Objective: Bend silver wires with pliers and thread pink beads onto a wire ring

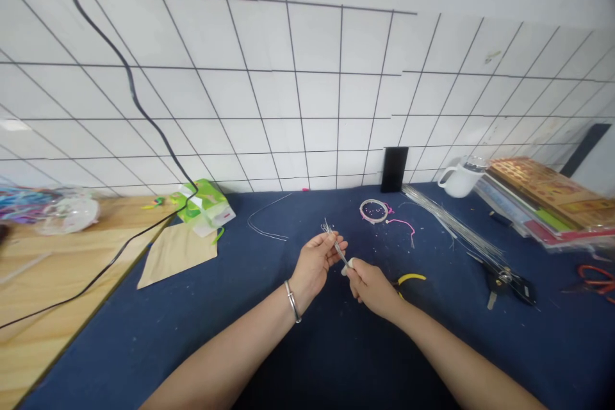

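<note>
My left hand [314, 262], with a silver bangle at the wrist, pinches a small bundle of thin silvery wires [327, 228] near its upper end. The tips fan out above my fingers, some bent or looped. My right hand [372, 285] is closed round the lower part of the bundle, with something small and whitish [346, 266] at its thumb that I cannot make out. Yellow-handled pliers [412, 277] lie partly hidden behind my right hand. Beyond my hands is a small round dish [373, 211] with tiny beads and a pink cord [406, 225].
Two bent wires [264, 230] lie left on the dark blue tabletop. To the right are a bundle of long wires [446, 218], keys [492, 291], orange-handled scissors [596, 275], a white mug [459, 180] and stacked books [552, 195]. A black cable [132, 93] hangs at left.
</note>
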Motion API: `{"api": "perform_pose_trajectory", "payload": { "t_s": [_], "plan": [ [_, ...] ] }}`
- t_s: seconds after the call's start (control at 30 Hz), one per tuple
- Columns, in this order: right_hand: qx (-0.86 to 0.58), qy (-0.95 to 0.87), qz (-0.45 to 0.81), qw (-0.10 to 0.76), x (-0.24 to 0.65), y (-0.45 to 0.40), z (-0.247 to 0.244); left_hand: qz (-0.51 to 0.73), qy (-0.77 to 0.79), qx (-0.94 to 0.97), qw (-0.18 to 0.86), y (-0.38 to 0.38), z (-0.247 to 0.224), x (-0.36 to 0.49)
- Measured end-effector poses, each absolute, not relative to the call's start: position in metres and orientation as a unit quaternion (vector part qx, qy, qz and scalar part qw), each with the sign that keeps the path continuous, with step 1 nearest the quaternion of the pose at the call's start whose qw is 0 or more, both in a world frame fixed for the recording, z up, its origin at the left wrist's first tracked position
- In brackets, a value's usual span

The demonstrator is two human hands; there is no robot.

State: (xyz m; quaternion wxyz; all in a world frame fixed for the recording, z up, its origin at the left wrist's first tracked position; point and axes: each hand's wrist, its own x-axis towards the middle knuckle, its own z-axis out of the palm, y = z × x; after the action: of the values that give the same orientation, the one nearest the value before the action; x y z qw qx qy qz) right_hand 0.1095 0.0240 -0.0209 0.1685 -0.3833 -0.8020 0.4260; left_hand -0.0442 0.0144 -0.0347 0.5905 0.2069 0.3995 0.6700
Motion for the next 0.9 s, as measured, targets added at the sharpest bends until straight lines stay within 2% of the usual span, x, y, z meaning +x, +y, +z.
{"api": "perform_pose_trajectory", "payload": {
  "t_s": [0.1,0.2,0.33,0.43,0.53,0.63,0.77,0.9],
  "plan": [
    [-0.356,-0.767,0.516,0.139,0.111,0.027,-0.017,0.673,0.401,0.226,0.579,0.014,-0.030,-0.045],
    [-0.351,-0.763,0.523,0.146,0.109,0.029,-0.014,0.672,0.414,0.255,0.558,0.013,-0.025,-0.047],
    [-0.379,-0.814,0.394,0.194,0.107,0.031,-0.014,0.652,0.454,0.316,0.518,0.015,-0.018,-0.053],
    [-0.398,-0.844,0.306,0.189,0.107,0.042,-0.015,0.602,0.507,0.386,0.481,0.021,-0.012,-0.071],
    [-0.426,-0.875,0.176,0.145,0.104,0.060,-0.014,0.536,0.591,0.445,0.407,0.030,-0.004,-0.111],
    [-0.453,-0.890,0.013,0.042,0.095,0.081,-0.011,0.466,0.693,0.471,0.285,0.036,0.003,-0.168],
    [-0.465,-0.884,-0.037,0.000,0.068,0.102,-0.011,0.344,0.789,0.485,0.153,0.036,0.003,-0.228],
    [-0.459,-0.885,-0.072,-0.019,0.040,0.115,-0.018,0.224,0.829,0.507,0.071,0.035,-0.008,-0.248]
  ]
}}
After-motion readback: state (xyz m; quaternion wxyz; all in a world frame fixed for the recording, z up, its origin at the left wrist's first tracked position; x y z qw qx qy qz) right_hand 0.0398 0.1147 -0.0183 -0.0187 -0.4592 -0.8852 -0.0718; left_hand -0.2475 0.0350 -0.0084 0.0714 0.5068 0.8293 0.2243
